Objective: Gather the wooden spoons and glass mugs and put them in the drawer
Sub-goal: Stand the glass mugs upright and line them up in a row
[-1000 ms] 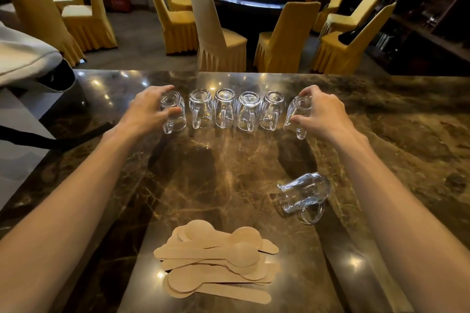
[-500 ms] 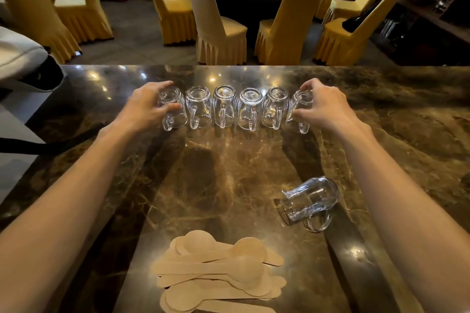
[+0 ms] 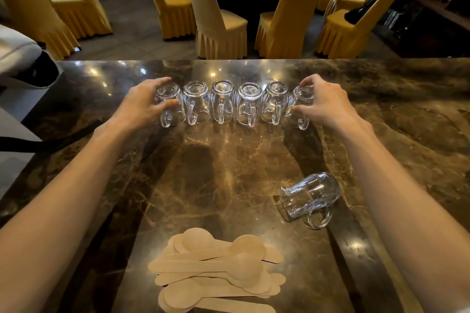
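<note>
Fingers of left hand [image 3: 142, 107] curled around the leftmost mug [image 3: 170, 104]; right hand [image 3: 321, 104] pinches the rightmost mug [image 3: 299, 107]. Both end a tight row of six upside-down glass mugs [image 3: 223, 104] at 12 o'clock on my marble counter [image 3: 407, 114]. Contact looks firm, lift-off unclear through glass. Seventh mug [image 3: 309, 197] lies on its side at 4 o'clock. Wooden spoons [image 3: 216, 272] piled at 6 o'clock, near edge.
</note>
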Motion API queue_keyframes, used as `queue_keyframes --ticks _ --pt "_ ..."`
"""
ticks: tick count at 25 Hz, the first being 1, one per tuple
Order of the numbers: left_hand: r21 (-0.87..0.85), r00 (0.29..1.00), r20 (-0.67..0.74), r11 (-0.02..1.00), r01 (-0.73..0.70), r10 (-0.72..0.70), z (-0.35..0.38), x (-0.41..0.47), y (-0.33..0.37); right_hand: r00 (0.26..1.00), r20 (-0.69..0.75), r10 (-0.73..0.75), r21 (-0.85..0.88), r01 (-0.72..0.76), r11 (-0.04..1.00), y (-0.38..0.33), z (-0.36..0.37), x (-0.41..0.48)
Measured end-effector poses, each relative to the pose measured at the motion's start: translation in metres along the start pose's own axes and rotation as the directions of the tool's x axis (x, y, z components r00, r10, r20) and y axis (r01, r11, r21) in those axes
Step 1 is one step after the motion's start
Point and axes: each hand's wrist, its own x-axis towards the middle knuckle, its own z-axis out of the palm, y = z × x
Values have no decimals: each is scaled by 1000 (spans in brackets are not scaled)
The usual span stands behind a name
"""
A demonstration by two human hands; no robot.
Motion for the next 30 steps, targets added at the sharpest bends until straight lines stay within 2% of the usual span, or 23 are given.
queue_keyframes --ticks 5,7,12,14,17,19,23,26,30 --pt "-1 1000 14 1000 16 -16 3 -5 -3 1000 -3 -15 21 15 1000 7 0 -1" --pt "23 1000 -24 1000 3 -3 4 -9 0 1000 -2 -28 22 28 999 12 -1 -2" --pt "65 960 -215 983 -170 180 1 -22 27 999 -30 -25 50 27 998 27 -8 -15" --pt "46 935 -230 963 -265 268 6 -33 44 997 -82 -8 77 15 997 35 -12 -27" --pt "3 903 -111 909 -417 415 27 -59 63 991 -128 36 153 -16 988 45 -17 -50" --pt "-43 883 48 884 -465 467 46 -74 69 998 -44 53 214 -42 976 51 -16 -69" --pt "-36 829 345 889 -457 440 77 -81 73 979 195 60 364 -129 923 60 -8 -106" --pt "-4 795 411 873 -487 445 90 -77 76 948 315 57 437 -198 877 62 -1 -130" --pt "28 783 427 859 -512 453 104 -71 81 938 346 22 514 -209 832 64 2 -146"
